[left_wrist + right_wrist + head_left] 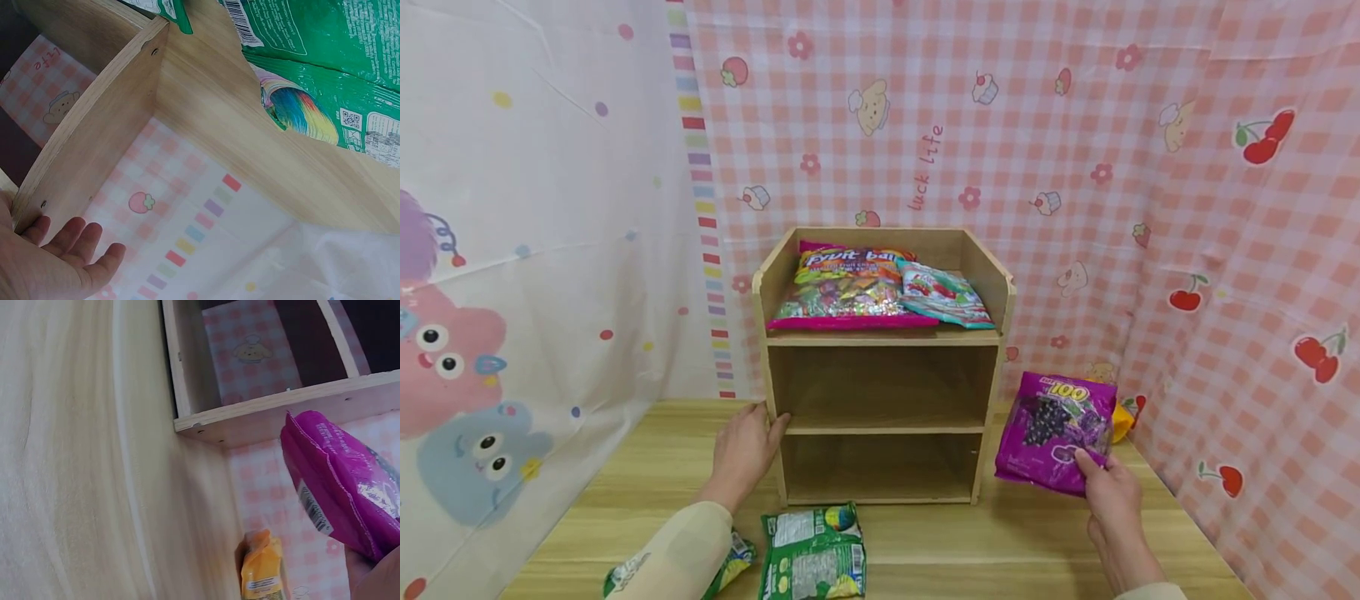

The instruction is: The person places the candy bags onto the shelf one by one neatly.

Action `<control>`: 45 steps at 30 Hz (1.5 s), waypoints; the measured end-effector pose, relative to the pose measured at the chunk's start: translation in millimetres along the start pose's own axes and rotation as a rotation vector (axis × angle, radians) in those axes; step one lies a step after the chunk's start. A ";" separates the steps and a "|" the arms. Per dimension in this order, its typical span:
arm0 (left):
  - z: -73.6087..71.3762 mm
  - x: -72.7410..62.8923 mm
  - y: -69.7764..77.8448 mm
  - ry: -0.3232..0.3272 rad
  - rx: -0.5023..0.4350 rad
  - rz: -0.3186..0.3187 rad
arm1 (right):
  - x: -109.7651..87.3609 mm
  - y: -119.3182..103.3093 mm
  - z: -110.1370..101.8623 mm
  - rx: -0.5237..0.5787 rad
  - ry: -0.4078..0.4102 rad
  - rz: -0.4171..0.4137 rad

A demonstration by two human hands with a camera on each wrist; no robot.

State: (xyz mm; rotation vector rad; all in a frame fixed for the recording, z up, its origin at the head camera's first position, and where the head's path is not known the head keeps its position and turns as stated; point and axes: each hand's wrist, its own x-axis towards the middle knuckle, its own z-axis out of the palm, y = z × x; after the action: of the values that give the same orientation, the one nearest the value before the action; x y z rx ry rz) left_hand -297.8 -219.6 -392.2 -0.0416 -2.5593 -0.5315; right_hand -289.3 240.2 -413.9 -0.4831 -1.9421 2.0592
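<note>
While the left hand (743, 454) rests flat against the shelf (880, 333), seemingly two bags (880, 287) up top, the right hand (1111, 492) pinches a purple bag (1054, 429).

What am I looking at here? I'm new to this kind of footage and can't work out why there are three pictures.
No machine: a person wears three cameras, one on the head, one on each wrist. The head view shows a wooden shelf unit on a wooden table, with two snack bags on its top shelf. The left hand rests on the unit's left side; its wrist view shows that panel sideways. The right hand holds a purple bag in its fingers. A green bag lies in front, and an orange packet behind the purple one.
</note>
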 end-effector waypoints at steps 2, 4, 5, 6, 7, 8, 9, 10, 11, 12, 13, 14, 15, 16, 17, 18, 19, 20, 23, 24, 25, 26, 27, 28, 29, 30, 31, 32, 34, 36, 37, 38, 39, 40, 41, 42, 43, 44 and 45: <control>-0.1 0.0 -0.1 0.001 0.001 -0.001 | -3.1 -1.1 0.7 0.053 0.004 -0.066; -0.1 0.0 -0.2 0.001 0.000 -0.003 | -5.5 -3.0 2.9 0.134 0.000 -0.109; -0.1 0.0 -0.4 0.002 0.002 -0.003 | -6.5 -4.1 4.7 0.172 0.004 -0.128; 0.0 -0.1 -0.5 0.001 0.003 -0.004 | -7.3 -5.2 6.5 0.216 0.007 -0.145; 0.0 -0.2 -0.6 0.001 0.004 -0.003 | -8.4 -6.4 8.1 0.256 0.010 -0.158; 0.0 -0.4 -0.6 0.000 0.004 -0.003 | -9.0 -7.3 9.5 0.286 0.019 -0.170; -0.1 -0.6 -0.6 -0.002 0.005 -0.003 | -9.7 -8.4 10.8 0.314 0.028 -0.181; -0.2 -0.8 -0.4 -0.003 0.005 -0.003 | -10.4 -9.3 11.4 0.335 0.031 -0.198; -0.3 -0.9 -0.2 -0.004 0.005 -0.002 | -11.3 -10.5 12.4 0.358 0.040 -0.214; -0.6 -1.0 0.1 -0.006 0.004 -0.003 | -12.3 -11.7 12.9 0.377 0.045 -0.225; -0.8 -1.0 0.4 -0.007 0.003 -0.004 | -13.4 -12.9 13.4 0.393 0.046 -0.239; -1.0 -1.0 0.9 -0.006 0.002 -0.005 | -14.4 -14.1 13.9 0.408 0.050 -0.253; -1.2 -1.0 1.2 -0.005 0.001 -0.005 | -15.9 -15.4 14.7 0.422 0.055 -0.270; -1.5 -1.0 1.7 -0.003 0.000 -0.004 | -17.2 -16.5 15.4 0.441 0.059 -0.288; -1.4 -0.7 2.0 0.000 -0.001 -0.002 | -18.4 -17.7 16.2 0.460 0.065 -0.309; -1.5 -0.6 2.2 0.002 -0.001 -0.001 | -19.5 -18.5 16.8 0.484 0.063 -0.329; -1.6 -0.6 2.4 0.007 -0.002 0.002 | -20.5 -19.2 17.3 0.507 0.061 -0.353; -1.7 -0.5 2.8 0.012 -0.002 0.004 | -21.3 -19.7 17.9 0.531 0.059 -0.378; -1.8 -0.2 3.2 0.021 -0.003 0.007 | -23.7 -20.9 19.2 0.593 0.048 -0.431; -1.7 -0.1 3.0 0.023 -0.004 0.007 | -24.6 -21.3 19.9 0.608 0.046 -0.439; -1.6 -0.1 3.1 0.024 -0.005 0.005 | -25.5 -21.9 20.4 0.623 0.042 -0.446; -1.7 0.0 3.1 0.023 -0.005 0.004 | -26.5 -22.6 20.9 0.635 0.040 -0.451; -1.8 -0.1 3.2 0.023 -0.005 0.002 | -27.6 -23.4 21.6 0.648 0.039 -0.455; -1.9 -0.1 3.1 0.021 -0.006 0.001 | -28.8 -24.4 22.3 0.660 0.036 -0.459; -1.9 0.0 3.0 0.020 -0.007 -0.001 | -30.1 -25.4 23.1 0.674 0.033 -0.461; -2.0 -0.1 2.9 0.017 -0.007 -0.002 | -31.4 -26.4 23.9 0.686 0.031 -0.465; -2.3 -0.3 3.0 0.014 -0.007 -0.003 | -32.8 -27.4 24.7 0.695 0.030 -0.471; -2.6 -0.5 3.1 0.013 -0.007 -0.003 | -34.1 -28.3 25.5 0.704 0.028 -0.476; -2.3 -0.6 2.5 0.012 -0.007 -0.001 | -36.4 -29.5 26.8 0.719 0.022 -0.486; -2.0 -0.9 2.5 0.014 -0.007 0.000 | -38.0 -30.1 27.8 0.733 0.022 -0.500; -1.8 -1.0 2.5 0.017 -0.006 0.001 | -38.7 -30.3 28.1 0.746 0.020 -0.507; -1.5 -1.0 2.3 0.019 -0.004 0.002 | -39.4 -30.6 28.4 0.756 0.020 -0.515; -1.1 -0.9 2.0 0.022 -0.003 0.005 | -40.2 -30.9 28.6 0.766 0.019 -0.524; -1.0 -1.0 1.9 0.024 -0.002 0.005 | -41.0 -31.4 28.9 0.778 0.014 -0.534; -0.9 -1.1 1.8 0.025 0.000 0.006 | -42.0 -32.0 29.0 0.791 0.007 -0.544; -1.0 -1.2 1.6 0.026 0.001 0.007 | -43.1 -32.7 29.1 0.801 0.001 -0.554; -1.1 -1.3 1.6 0.027 0.001 0.008 | -44.5 -33.6 29.3 0.813 -0.008 -0.560; -1.2 -1.3 1.3 0.028 0.002 0.010 | -45.8 -34.6 29.7 0.818 -0.013 -0.567; -1.2 -1.2 1.0 0.030 0.000 0.010 | -47.4 -35.7 30.3 0.823 -0.020 -0.574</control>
State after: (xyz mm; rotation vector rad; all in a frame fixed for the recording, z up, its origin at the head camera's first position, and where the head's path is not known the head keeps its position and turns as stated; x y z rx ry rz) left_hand -296.0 -219.0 -391.5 -0.0459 -2.5289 -0.5242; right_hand -260.0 195.4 -374.2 0.2511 -0.9081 2.1827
